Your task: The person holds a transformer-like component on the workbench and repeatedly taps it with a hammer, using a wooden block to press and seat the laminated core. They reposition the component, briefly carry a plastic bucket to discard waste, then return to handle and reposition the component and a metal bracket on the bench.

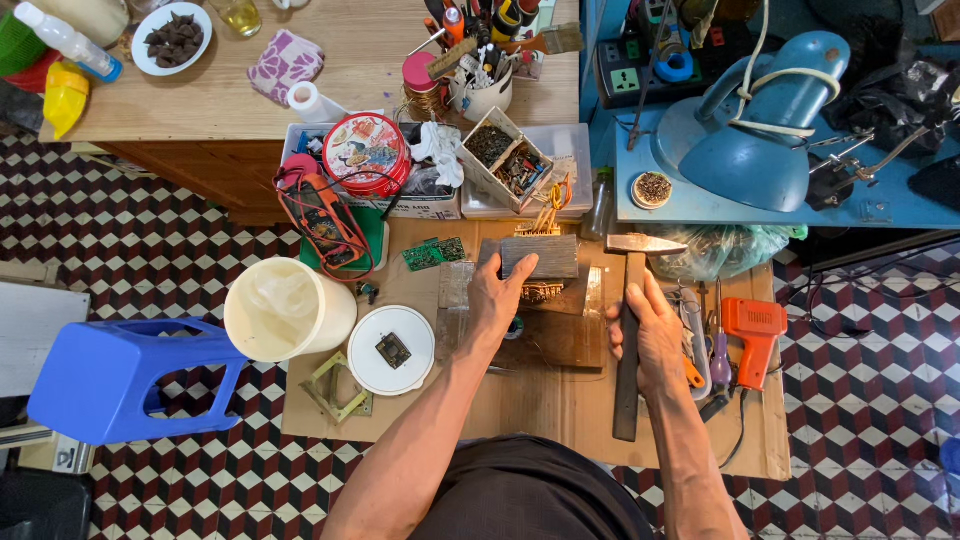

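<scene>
With my left hand pressing the grey metal block flat on the wooden board, my right hand clamps the hammer handle; next, I judge, a controlled strike.

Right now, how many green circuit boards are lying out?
1 that I can make out: a green circuit board on the cardboard, just left of the left hand. The right hand grips a hammer. Others may hide in the bins.
</scene>
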Tool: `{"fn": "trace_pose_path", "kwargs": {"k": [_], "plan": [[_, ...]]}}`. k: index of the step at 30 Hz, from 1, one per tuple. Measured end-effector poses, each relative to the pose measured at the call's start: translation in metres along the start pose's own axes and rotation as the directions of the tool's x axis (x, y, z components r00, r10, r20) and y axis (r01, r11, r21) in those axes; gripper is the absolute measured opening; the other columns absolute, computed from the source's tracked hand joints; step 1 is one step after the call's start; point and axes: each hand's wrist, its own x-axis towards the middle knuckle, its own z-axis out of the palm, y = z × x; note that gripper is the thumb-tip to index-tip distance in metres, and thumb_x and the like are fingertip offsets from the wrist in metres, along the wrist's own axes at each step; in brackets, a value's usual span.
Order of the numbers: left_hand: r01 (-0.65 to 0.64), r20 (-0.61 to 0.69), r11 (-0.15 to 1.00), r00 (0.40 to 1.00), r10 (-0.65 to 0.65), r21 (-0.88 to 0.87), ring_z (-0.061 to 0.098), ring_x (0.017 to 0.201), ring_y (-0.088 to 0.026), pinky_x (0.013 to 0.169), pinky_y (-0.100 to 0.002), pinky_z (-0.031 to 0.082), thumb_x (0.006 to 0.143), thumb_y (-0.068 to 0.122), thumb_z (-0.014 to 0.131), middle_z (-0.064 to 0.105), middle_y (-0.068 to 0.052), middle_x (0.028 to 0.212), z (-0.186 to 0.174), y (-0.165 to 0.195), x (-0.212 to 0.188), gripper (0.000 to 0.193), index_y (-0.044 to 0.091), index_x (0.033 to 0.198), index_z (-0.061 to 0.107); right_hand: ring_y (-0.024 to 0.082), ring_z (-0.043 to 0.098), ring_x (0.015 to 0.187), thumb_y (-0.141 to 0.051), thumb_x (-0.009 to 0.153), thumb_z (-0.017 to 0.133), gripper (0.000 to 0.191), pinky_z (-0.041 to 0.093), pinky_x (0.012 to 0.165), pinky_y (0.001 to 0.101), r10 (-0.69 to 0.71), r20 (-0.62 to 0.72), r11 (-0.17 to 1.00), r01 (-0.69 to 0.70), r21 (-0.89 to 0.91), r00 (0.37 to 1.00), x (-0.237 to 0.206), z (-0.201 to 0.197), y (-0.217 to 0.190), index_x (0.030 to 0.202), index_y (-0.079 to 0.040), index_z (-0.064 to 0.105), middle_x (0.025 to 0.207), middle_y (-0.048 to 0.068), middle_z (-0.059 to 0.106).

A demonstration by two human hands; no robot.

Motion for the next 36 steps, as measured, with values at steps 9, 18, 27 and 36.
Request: {"fn": "trace_pose_path", "kwargs": {"k": [9, 18, 27, 36], "plan": [[-0.082, -0.039, 0.992, 0.996, 0.086, 0.097, 0.064, 0.070, -0.030, 0.070, -0.043, 0.052, 0.086, 0.053, 0.076, 0.069, -0.019, 0.076, 0.006, -0.003, 0.005, 0.055, -0.002, 0.089, 0.067, 0.007, 0.053, 0.048, -0.027, 0.104, 0.055, 0.052, 0.041, 0.037, 0.0227, 0.022, 0.078, 1.000, -0.021, -0.015, 0.997, 0.006, 0.012, 0.000, 0.153, -0.013, 0.045, 0.073, 0.001, 0.059], [-0.109, -0.016, 0.994, 0.994, 0.109, -0.004, 0.070, 0.078, -0.030, 0.074, -0.043, 0.053, 0.086, 0.053, 0.073, 0.075, -0.017, 0.085, 0.007, 0.001, 0.002, 0.053, 0.000, 0.096, 0.070, 0.009, 0.053, 0.047, -0.027, 0.102, 0.055, 0.055, 0.041, 0.037, 0.0233, 0.049, 0.054, 0.999, -0.048, -0.015, 0.997, -0.003, 0.017, -0.002, 0.154, -0.016, 0.042, 0.072, 0.002, 0.059], [-0.030, 0.038, 1.000, 0.999, 0.030, 0.001, 0.050, 0.141, -0.038, 0.114, -0.041, 0.043, 0.088, 0.056, 0.069, 0.051, -0.028, 0.149, 0.011, -0.003, -0.001, 0.093, 0.003, 0.157, 0.035, 0.009, 0.053, 0.047, -0.027, 0.101, 0.055, 0.059, 0.041, 0.037, 0.0237, 0.051, 0.069, 0.998, -0.048, -0.043, 0.996, -0.005, 0.010, -0.004, 0.157, -0.017, 0.039, 0.071, 0.002, 0.059], [-0.368, -0.179, 0.913, 0.900, 0.397, 0.176, 0.047, 0.145, -0.044, 0.117, -0.048, 0.038, 0.105, 0.045, 0.062, 0.051, -0.031, 0.157, -0.003, 0.017, -0.026, 0.070, -0.004, 0.153, 0.046, 0.015, 0.057, 0.065, -0.019, 0.102, 0.054, 0.057, 0.048, 0.056, 0.0314, -0.312, 0.031, 0.728, 0.259, -0.635, 0.950, -0.046, 0.050, -0.027, 0.158, -0.013, 0.043, 0.088, 0.006, 0.064]]}}
